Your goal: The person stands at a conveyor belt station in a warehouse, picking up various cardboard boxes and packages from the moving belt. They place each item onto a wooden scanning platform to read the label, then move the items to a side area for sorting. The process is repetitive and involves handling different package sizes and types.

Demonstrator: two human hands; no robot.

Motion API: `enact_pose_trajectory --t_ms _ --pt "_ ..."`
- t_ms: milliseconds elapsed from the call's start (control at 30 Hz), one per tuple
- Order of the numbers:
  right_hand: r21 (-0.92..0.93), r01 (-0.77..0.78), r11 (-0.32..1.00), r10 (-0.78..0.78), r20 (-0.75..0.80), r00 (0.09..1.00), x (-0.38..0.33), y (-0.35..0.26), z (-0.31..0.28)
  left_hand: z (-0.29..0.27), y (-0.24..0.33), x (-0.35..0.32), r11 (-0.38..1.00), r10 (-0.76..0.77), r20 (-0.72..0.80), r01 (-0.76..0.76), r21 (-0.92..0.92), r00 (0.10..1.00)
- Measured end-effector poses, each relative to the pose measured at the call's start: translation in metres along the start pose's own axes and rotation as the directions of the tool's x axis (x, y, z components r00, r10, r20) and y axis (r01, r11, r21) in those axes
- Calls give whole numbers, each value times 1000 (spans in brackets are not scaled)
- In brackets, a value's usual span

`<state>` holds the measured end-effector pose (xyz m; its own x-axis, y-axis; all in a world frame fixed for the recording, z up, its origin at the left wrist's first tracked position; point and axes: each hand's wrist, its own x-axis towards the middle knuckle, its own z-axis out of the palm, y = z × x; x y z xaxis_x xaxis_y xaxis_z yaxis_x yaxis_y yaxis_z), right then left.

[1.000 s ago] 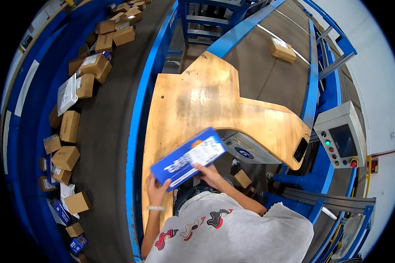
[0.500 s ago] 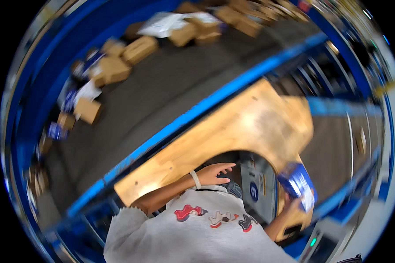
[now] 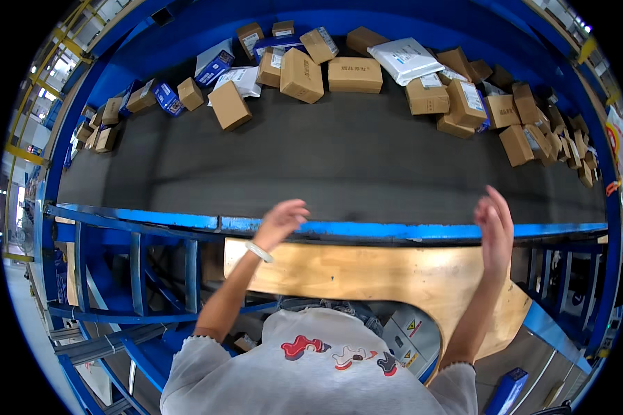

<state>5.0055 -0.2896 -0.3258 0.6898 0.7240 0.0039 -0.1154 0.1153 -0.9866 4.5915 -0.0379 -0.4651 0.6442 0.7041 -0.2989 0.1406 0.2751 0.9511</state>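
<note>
My left hand (image 3: 282, 223), with a white band at its wrist, hovers over the blue rail (image 3: 346, 228) with loosely bent fingers and nothing in them. Farther right, my right hand (image 3: 495, 225) reaches over the same rail, fingers stretched upward and empty. Beyond both hands runs a dark conveyor belt (image 3: 311, 159). Along its far side lie cartons, among them a wide brown box (image 3: 355, 74), a tilted brown box (image 3: 302, 76) and a white plastic mailer (image 3: 405, 61). Neither hand touches a parcel. A blue box (image 3: 508, 391) lies at the lower right, behind my right arm.
A curved wooden worktop (image 3: 339, 273) stands between me and the belt. Below its cutout is a grey metal box (image 3: 410, 335) with warning labels. Blue steel frames (image 3: 138, 273) stand at the left. More cartons (image 3: 518, 144) crowd the belt's right end.
My view has swung round to face the belt squarely. The blue box has left my right hand and lies at the lower right. Both arms now extend forward toward the belt.
</note>
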Motion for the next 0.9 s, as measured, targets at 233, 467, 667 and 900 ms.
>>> enact_pose_trajectory --t_ms 233,467,667,900 --pt "217 173 961 -276 697 662 88 -135 201 -135 -1 228 991 -17 -278 53 124 960" --pt "0 184 983 -176 298 938 188 -101 227 -190 7 466 936 -104 -510 257 240 854" --pt "206 -518 830 538 -53 842 385 218 71 -173 -2 623 908 19 -572 225 353 820" --pt "353 -319 880 441 -355 824 502 403 12 -148 -32 645 989 12 -651 88 121 759"
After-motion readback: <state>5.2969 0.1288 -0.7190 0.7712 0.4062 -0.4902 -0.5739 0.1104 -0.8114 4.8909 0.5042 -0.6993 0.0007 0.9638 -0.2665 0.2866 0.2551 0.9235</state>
